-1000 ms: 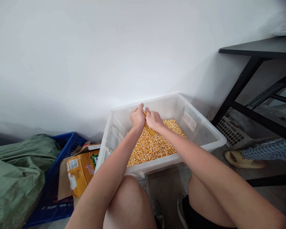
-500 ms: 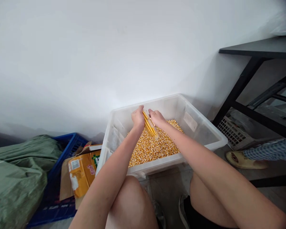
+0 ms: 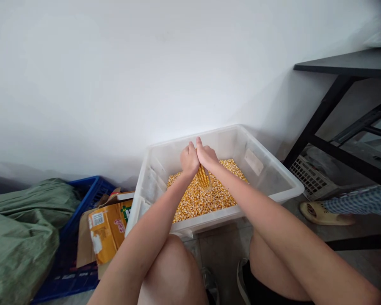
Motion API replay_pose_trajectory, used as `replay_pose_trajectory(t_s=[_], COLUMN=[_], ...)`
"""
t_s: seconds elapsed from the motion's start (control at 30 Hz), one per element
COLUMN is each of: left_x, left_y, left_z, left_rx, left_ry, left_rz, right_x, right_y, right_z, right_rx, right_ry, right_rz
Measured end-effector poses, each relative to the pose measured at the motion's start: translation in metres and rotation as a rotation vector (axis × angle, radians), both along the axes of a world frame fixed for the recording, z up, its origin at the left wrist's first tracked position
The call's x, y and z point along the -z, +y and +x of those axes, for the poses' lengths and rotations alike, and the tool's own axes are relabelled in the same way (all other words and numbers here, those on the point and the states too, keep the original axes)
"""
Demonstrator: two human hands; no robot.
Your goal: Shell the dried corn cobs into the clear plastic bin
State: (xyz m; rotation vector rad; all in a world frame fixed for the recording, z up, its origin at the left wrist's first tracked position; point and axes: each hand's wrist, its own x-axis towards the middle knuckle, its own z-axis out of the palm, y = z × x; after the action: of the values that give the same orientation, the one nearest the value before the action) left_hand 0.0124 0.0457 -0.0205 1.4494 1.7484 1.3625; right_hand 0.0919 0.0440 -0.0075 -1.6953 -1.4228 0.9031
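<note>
A yellow corn cob [image 3: 204,178] is held over the plastic bin, its lower end pointing down toward me. My left hand [image 3: 189,158] is wrapped round its upper part from the left. My right hand [image 3: 207,156] presses against the cob from the right, thumb up and touching the left hand. Both hands hide the cob's upper end. Below them, loose corn kernels [image 3: 200,202] cover the floor of the translucent white bin [image 3: 273,178], which stands in front of my knees.
On the left, a green sack [image 3: 22,237] lies over a blue crate [image 3: 82,186], beside an orange cardboard box [image 3: 106,231]. A dark table [image 3: 346,63] stands at the right, with a white basket [image 3: 311,178] beneath it. Another person's slippered foot [image 3: 320,212] is near the bin.
My right hand has moved left and closed against the cob and my left hand. The left hand has shifted slightly right, and less of the cob shows.
</note>
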Motion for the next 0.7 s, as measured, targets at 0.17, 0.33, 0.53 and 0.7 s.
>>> replay_pose_trajectory(t_s=[0.17,0.33,0.53,0.7], left_x=[-0.008,-0.011,-0.005,0.002], left_y=[-0.007,-0.01,-0.001,0.016], left_z=[0.005,0.009,0.004,-0.012], left_rx=[-0.006,-0.022,0.038,0.02], left_ry=[-0.032,-0.002,-0.092,-0.281], left_rz=[0.089,0.134,0.13,0.003], right_x=[-0.001,0.003,0.014,0.023], right_y=[-0.004,-0.001,0.008,0.016], right_z=[0.006,0.014,0.019,0.022], right_rx=[0.019,-0.017,-0.019,-0.106], right_ry=[-0.118,-0.133,0.045,0.384], right_rz=[0.176,0.271,0.289,-0.072])
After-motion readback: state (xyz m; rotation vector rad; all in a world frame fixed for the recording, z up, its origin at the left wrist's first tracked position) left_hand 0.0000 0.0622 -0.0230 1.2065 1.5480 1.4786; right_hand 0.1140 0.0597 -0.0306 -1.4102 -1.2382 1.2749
